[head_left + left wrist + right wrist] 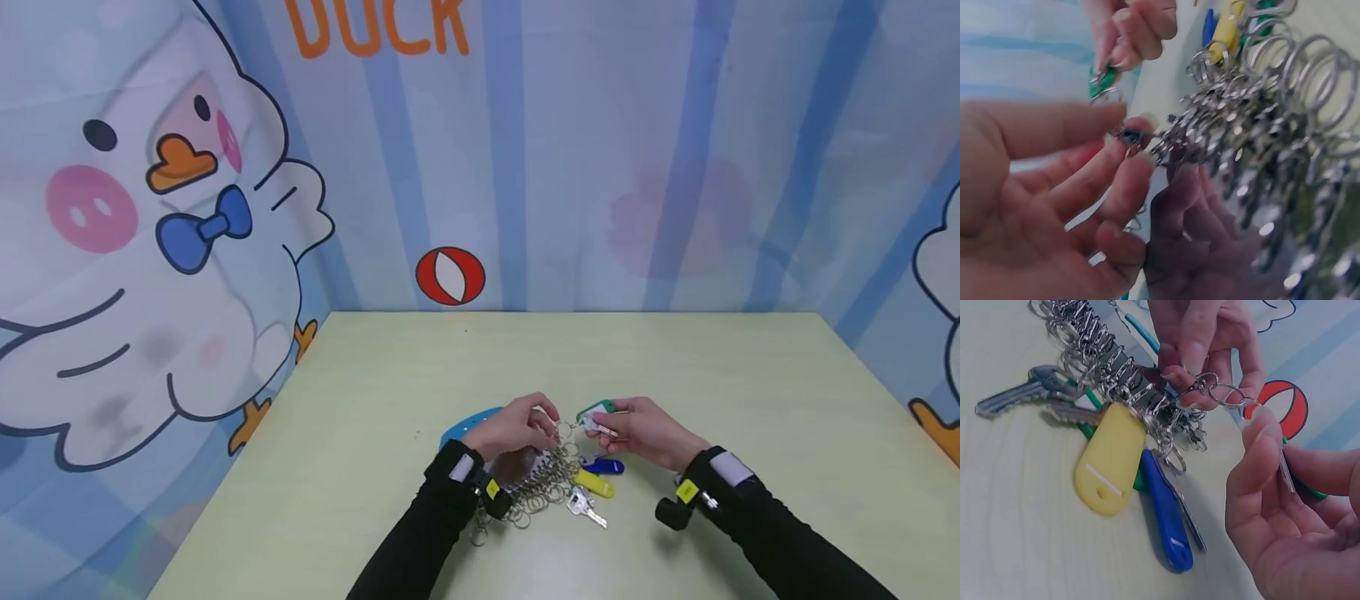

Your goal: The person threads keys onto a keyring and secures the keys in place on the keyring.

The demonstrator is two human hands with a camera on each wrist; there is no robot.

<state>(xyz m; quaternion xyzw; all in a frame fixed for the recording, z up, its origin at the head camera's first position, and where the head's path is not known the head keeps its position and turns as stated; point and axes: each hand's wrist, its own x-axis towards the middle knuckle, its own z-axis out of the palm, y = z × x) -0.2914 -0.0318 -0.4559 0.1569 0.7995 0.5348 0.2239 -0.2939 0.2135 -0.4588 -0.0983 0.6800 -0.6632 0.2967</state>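
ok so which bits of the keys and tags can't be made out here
Held green key tag, right wrist view: mostly hidden by the right hand.
Lower green key tag, right wrist view: mostly covered by the yellow key tag.
Number of metal rings, left wrist view: blurred, overlapping, cut off by the right edge.
Teeth of the held key, head view: too small.

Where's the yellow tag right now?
In the head view, the yellow tag is just right of the bunched metal rings, between the blue tag and a silver key.
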